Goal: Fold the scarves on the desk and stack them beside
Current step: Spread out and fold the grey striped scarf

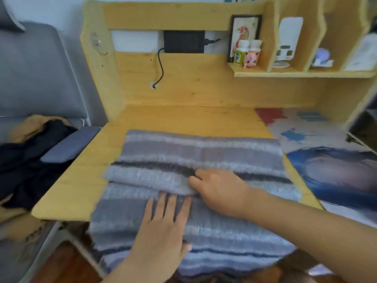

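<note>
While no writing reads, both hands press the scarf (204,152).

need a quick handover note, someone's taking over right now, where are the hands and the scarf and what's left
Left hand: flat on the near part of the scarf, fingers straight, pressing it down.
Right hand: on the scarf's middle at a raised fold, fingers bent on the fabric; a grip cannot be made out.
Scarf: striped grey, spread across the desk, near end hanging over the front edge.
Done: one fold begun at most.
Left: finish folding, then set it beside. No folded stack shows yet.
</note>
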`<action>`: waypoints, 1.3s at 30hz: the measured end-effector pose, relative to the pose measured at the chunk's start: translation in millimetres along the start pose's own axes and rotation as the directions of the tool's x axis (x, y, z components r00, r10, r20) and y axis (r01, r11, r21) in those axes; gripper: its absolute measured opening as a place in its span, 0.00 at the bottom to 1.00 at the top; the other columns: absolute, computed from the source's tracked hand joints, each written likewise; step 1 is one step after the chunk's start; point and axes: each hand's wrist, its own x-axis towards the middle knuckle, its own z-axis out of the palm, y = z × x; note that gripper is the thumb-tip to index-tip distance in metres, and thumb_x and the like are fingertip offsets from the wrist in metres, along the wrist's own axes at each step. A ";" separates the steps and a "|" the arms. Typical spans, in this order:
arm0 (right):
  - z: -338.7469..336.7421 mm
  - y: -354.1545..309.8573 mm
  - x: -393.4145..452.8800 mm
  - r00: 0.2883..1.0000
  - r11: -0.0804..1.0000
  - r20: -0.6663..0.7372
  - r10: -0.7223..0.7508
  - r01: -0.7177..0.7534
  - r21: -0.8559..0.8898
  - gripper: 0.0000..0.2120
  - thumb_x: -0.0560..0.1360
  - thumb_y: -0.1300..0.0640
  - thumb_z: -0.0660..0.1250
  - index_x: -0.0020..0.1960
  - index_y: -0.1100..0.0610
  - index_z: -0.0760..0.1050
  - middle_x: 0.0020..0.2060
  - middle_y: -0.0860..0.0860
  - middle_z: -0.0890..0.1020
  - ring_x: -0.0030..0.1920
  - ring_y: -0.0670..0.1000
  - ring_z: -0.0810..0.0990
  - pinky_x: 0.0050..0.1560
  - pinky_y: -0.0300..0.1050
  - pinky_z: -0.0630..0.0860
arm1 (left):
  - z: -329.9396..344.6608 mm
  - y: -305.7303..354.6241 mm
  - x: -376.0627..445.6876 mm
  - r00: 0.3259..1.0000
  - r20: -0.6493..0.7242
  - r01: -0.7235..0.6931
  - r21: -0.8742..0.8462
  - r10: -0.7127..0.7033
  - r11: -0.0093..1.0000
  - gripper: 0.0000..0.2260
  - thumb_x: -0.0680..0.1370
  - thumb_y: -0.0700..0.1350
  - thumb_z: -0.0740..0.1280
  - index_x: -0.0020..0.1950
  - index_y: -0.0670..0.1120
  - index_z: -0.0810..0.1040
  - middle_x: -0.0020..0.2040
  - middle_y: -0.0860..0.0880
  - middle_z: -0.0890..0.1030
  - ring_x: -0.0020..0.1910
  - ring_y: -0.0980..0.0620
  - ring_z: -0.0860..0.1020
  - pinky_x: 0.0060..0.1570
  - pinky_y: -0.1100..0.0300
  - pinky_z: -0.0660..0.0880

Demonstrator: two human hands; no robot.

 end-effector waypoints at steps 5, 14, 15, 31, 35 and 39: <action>-10.9 6.5 -50.5 0.892 0.868 0.065 0.448 -0.451 0.206 0.24 0.81 0.39 0.57 0.69 0.52 0.71 0.61 0.53 0.74 0.62 0.60 0.72 0.62 0.55 0.72 | -16.3 3.7 4.1 0.995 0.085 0.053 -0.122 -0.043 0.991 0.41 0.74 0.75 0.35 0.83 0.58 0.37 0.84 0.48 0.40 0.82 0.44 0.37 0.79 0.40 0.39; 20.9 12.1 -93.7 0.645 0.677 0.380 0.663 -0.733 0.062 0.38 0.76 0.27 0.31 0.82 0.42 0.41 0.82 0.50 0.43 0.81 0.60 0.42 0.78 0.66 0.43 | -23.1 -35.0 8.1 0.955 0.181 0.262 -0.153 -0.233 0.953 0.33 0.73 0.74 0.32 0.77 0.69 0.31 0.83 0.53 0.34 0.81 0.40 0.33 0.78 0.36 0.39; 25.8 24.5 -80.9 0.640 0.676 0.414 0.647 -0.733 0.077 0.37 0.77 0.27 0.33 0.82 0.41 0.38 0.82 0.49 0.40 0.81 0.59 0.39 0.78 0.65 0.41 | -25.0 -40.6 22.1 0.950 0.183 0.282 -0.168 -0.251 0.945 0.32 0.75 0.74 0.34 0.78 0.69 0.32 0.83 0.53 0.34 0.81 0.40 0.33 0.78 0.36 0.38; 54.9 156.5 64.1 0.670 0.703 0.248 0.700 -0.707 -0.076 0.29 0.83 0.37 0.46 0.79 0.50 0.60 0.80 0.56 0.55 0.78 0.64 0.52 0.76 0.66 0.51 | -72.1 -91.2 245.6 0.934 0.070 0.356 -0.184 -0.349 0.916 0.33 0.78 0.74 0.38 0.81 0.66 0.41 0.84 0.52 0.40 0.82 0.39 0.40 0.77 0.33 0.43; 58.9 113.4 40.9 0.689 0.749 0.514 0.511 -0.650 0.127 0.33 0.80 0.29 0.42 0.82 0.41 0.47 0.82 0.49 0.45 0.81 0.60 0.44 0.78 0.64 0.47 | -79.6 -100.3 277.6 0.932 0.031 0.360 -0.157 -0.360 0.920 0.33 0.79 0.73 0.38 0.83 0.63 0.44 0.84 0.51 0.44 0.82 0.39 0.44 0.78 0.33 0.46; 71.7 129.5 44.5 0.718 0.746 0.423 0.553 -0.652 0.132 0.36 0.78 0.26 0.39 0.82 0.41 0.43 0.82 0.47 0.43 0.81 0.58 0.42 0.79 0.63 0.44 | -92.0 -79.1 265.6 0.928 -0.084 0.355 -0.103 -0.363 0.929 0.32 0.83 0.67 0.42 0.80 0.52 0.63 0.81 0.44 0.60 0.78 0.36 0.59 0.73 0.32 0.61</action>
